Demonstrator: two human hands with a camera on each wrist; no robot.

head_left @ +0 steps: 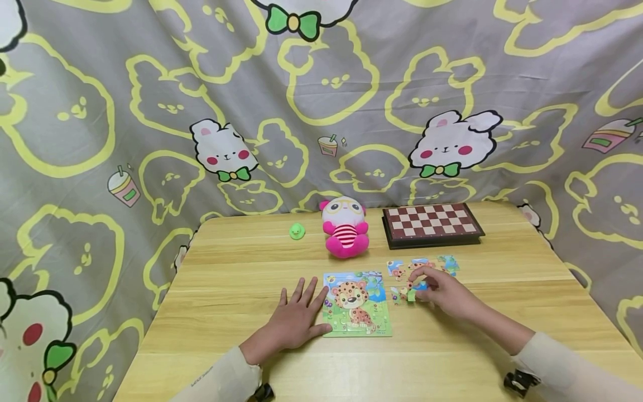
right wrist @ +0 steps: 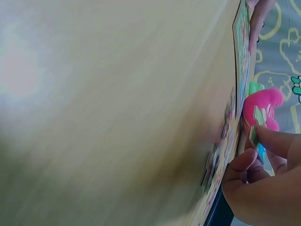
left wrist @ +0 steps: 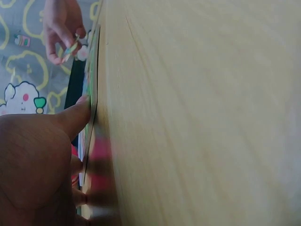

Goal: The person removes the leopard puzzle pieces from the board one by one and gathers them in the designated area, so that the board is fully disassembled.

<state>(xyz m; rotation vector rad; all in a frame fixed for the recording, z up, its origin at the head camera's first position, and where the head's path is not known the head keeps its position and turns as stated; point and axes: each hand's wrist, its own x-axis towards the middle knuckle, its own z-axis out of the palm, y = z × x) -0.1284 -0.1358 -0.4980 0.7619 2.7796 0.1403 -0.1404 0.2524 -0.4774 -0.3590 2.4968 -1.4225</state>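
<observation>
A leopard jigsaw puzzle in a flat board lies on the table, its picture face up. My left hand rests at its left side with fingers spread, the thumb and index finger touching the board's edge. To the right of the board, my right hand pinches a puzzle piece of green and blue between thumb and fingers. In the left wrist view this piece is held off the table. Several loose puzzle pieces lie near and partly beneath the right hand, some hidden by it.
A pink and white plush toy sits behind the puzzle, with a small green duck to its left. At the back right stands a checkered board-game box. A patterned curtain hangs behind the wooden table.
</observation>
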